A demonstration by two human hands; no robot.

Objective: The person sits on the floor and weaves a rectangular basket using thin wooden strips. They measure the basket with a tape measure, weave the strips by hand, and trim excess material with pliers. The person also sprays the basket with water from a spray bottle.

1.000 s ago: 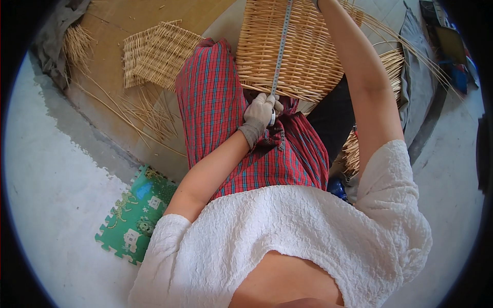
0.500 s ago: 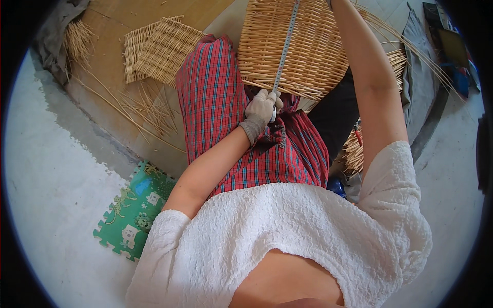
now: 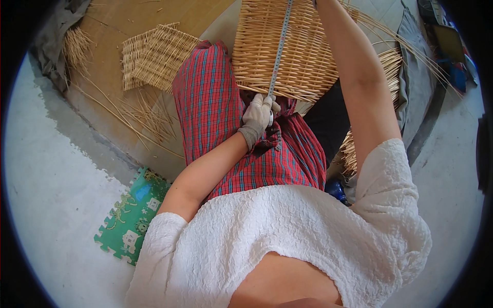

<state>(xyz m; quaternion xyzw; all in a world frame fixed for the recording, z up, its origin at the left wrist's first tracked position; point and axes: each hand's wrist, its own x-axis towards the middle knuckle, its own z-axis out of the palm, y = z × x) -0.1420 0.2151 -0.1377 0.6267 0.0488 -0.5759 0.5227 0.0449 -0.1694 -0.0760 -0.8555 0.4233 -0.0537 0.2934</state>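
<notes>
And here's the left hand (image 3: 257,113), gloved, fingers closed around the case of a tape measure (image 3: 271,119), right at the near edge of the wicker panel (image 3: 254,54)! The right arm (image 3: 367,77) reaches far forward, but the right hand is beyond the top edge, so no telling whether it grips anything. The tape blade (image 3: 278,59) runs up the panel's face and out of sight, so the far end can't be read. The panel lies just beyond the lap, beside a knee under red plaid cloth (image 3: 208,92). How far along? The weave looks filled in wherever it shows, the tape is already laid across it, and I'd judge the measuring unfinished. Long canes (image 3: 411,54) jut out to the right, perhaps trimming left over. Further out, left: two smaller woven panels (image 3: 167,56) overlapping, loose canes (image 3: 149,123) scattered, and a green foam mat (image 3: 123,233) on the pale floor (image 3: 56,205)
</notes>
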